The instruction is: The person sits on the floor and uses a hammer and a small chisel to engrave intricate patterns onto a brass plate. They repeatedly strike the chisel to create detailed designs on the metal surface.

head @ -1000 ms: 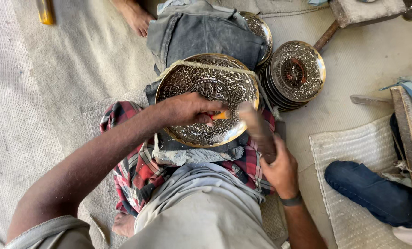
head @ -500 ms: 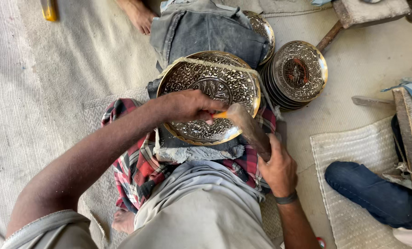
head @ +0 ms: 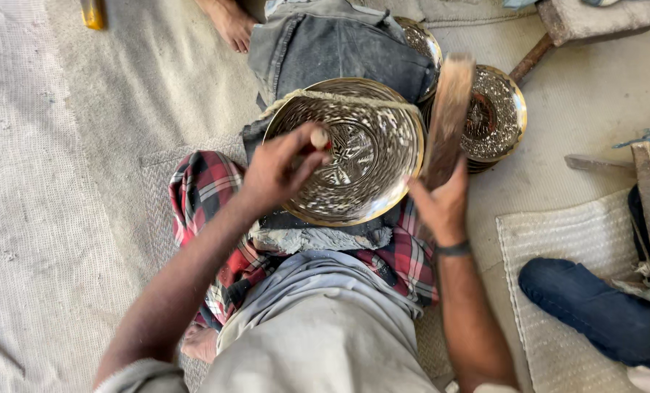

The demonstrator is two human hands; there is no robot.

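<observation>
Centrally, round embossed brass plate (head: 354, 156), wooden mallet (head: 447, 116).

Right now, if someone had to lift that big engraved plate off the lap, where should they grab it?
Probably the plate by its rim at the far edge, coming from above: that edge is bare, while the left hand holds a small tool over the middle and the right hand raises a wooden mallet beside it.

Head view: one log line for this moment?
left hand: holds punch on plate | right hand: holds mallet raised | plate stack: beside
</observation>
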